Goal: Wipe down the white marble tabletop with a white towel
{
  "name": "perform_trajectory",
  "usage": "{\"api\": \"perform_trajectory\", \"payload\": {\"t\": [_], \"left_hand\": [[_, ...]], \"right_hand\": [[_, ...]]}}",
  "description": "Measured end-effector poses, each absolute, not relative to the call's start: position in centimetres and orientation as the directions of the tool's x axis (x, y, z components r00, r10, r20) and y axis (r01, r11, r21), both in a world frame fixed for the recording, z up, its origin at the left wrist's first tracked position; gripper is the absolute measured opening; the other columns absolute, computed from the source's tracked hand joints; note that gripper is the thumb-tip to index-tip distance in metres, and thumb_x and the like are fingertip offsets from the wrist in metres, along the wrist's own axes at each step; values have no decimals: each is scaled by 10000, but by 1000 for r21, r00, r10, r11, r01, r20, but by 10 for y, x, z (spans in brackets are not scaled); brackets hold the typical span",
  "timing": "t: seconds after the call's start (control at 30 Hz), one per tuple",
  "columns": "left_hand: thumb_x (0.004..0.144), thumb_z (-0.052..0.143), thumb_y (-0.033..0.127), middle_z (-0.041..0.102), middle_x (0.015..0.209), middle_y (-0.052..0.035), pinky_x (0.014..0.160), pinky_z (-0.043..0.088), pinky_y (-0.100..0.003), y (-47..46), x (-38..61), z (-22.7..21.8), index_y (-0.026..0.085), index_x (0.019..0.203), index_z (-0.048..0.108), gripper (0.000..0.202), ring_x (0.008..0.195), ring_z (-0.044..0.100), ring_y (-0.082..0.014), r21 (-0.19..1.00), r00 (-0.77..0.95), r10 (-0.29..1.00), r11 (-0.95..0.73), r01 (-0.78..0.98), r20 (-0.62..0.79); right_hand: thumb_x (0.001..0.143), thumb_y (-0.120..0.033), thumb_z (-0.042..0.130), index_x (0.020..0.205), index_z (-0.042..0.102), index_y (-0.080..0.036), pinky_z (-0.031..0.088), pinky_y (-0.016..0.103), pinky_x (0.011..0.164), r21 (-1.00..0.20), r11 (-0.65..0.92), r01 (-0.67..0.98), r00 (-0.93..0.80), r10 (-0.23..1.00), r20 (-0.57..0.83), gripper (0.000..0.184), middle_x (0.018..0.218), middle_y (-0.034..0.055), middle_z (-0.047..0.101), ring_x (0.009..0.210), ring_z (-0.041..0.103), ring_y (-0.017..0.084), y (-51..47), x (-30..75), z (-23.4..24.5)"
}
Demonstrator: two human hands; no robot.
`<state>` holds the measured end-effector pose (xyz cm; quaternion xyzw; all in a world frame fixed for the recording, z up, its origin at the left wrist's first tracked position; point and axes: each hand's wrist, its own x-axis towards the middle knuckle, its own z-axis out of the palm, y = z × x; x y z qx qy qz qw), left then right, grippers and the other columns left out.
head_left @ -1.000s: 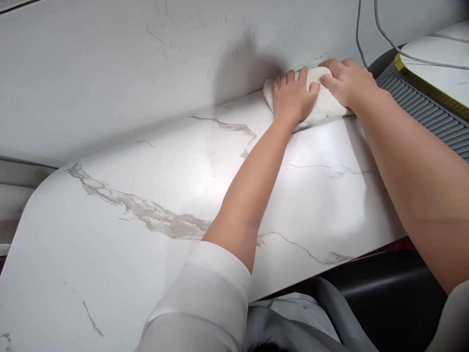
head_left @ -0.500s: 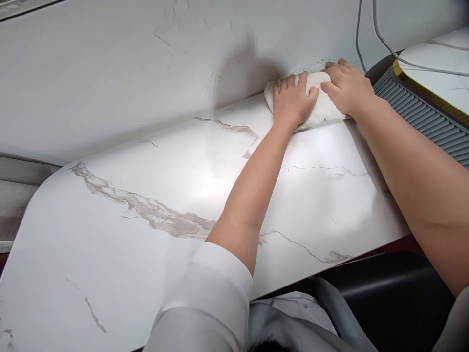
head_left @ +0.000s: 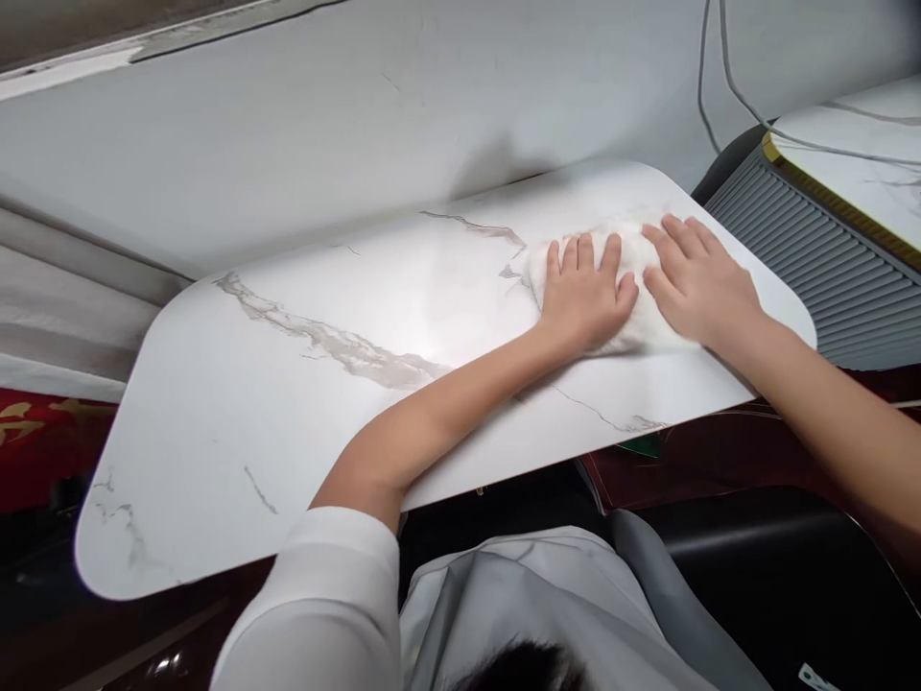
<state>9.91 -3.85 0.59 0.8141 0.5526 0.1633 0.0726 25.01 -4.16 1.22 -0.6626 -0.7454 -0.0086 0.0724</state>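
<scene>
A white cloth (head_left: pixel 637 259) lies flat on the right part of the marble-patterned tabletop (head_left: pixel 403 307). My left hand (head_left: pixel 584 296) presses on the cloth's left side, its fingers spread and pointing toward the wall. On the cloth's right side rests my right hand (head_left: pixel 701 274), also with fingers apart and flat. The palms cover part of the cloth. A narrow strip of it shows between the two thumbs.
A white wall (head_left: pixel 302 134) runs along the table's far side. At the right stand a grey ribbed panel (head_left: pixel 813 250) and a second marbled top, with grey cables (head_left: pixel 726 67) hanging above. A black seat (head_left: pixel 755 576) is near the front edge.
Both hands have drawn the cloth back from the wall edge toward me. The view has shifted, so the table's rounded right end and its near left corner now show.
</scene>
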Motion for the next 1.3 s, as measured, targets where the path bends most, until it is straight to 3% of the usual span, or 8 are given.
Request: {"api": "perform_trajectory", "payload": {"t": [0.1, 0.3, 0.5, 0.6, 0.8, 1.07, 1.17, 1.3], "left_hand": [[1021, 337, 391, 348, 1579, -167, 1242, 127, -477, -83, 88, 7, 113, 1520, 370, 573, 1488, 256, -317, 252, 382, 907, -417, 873, 179], [1000, 382, 406, 349, 1562, -231, 1233, 146, -517, -148, 64, 5, 78, 1511, 394, 607, 1477, 270, -363, 200, 427, 878, -467, 861, 215], [998, 385, 396, 318, 1581, -213, 1239, 167, -498, -162, 55, 10, 81, 1518, 384, 609, 1492, 234, -343, 228, 423, 893, -449, 864, 155], [1005, 355, 358, 310, 1584, -211, 1240, 169, -504, -156, 57, 16, 43, 1510, 376, 595, 1493, 236, -335, 249, 402, 910, -414, 876, 97], [1033, 274, 426, 300, 1602, -161, 1251, 136, -475, -119, 53, 14, 80, 1527, 345, 607, 1512, 198, -282, 311, 331, 940, -339, 888, 79], [992, 220, 382, 349, 1596, -27, 1248, 47, -406, -2, 32, -3, 165, 1517, 360, 585, 1480, 250, -207, 413, 265, 953, -302, 859, 146], [931, 190, 563, 450, 1523, 104, 1223, -91, -384, 43, 27, -9, 333, 1505, 344, 637, 1481, 146, -228, 508, 214, 969, -246, 826, 122], [838, 123, 711, 482, 1493, 89, 1191, -148, -352, 86, 19, -13, 306, 1497, 337, 802, 1462, 83, -257, 517, 201, 971, -238, 822, 128]], "right_hand": [[990, -384, 238, 1534, 339, -91, 216, 520, 1210, -43, 167, 985, -159, 976, 151, 625, 1588, 154, 259, 1476, 214, 345, -88, 244, 8], [971, -385, 275, 1584, 136, -359, 275, 598, 1164, -83, 218, 972, -193, 952, 237, 629, 1592, 28, 284, 1470, 244, 349, -156, 226, 4], [977, -342, 250, 1523, 321, -85, 200, 701, 1126, 54, 221, 974, -227, 954, 197, 607, 1558, 212, 292, 1450, 250, 419, -169, 212, 8], [967, -291, 283, 1516, 325, -63, 105, 755, 1108, 70, 276, 959, -285, 933, 219, 595, 1533, 235, 330, 1436, 280, 424, -159, 210, 9], [973, -291, 216, 1472, 364, 4, 122, 606, 1196, 73, 377, 923, -383, 893, 235, 598, 1511, 227, 375, 1464, 270, 331, -111, 205, 7], [1011, -296, 243, 1495, 383, -246, 194, 519, 1197, -49, 280, 959, -263, 939, 220, 507, 1510, 15, 430, 1432, 312, 249, 4, 180, 4], [1025, -264, 311, 1454, 431, -194, 197, 459, 1205, -94, 258, 962, -232, 947, 220, 451, 1479, 41, 469, 1360, 389, 219, 42, 169, 4], [999, -185, 401, 1378, 494, -129, 192, 422, 1214, -119, 220, 968, -192, 959, 209, 394, 1425, 68, 507, 1308, 433, 192, 74, 156, 9]]}}
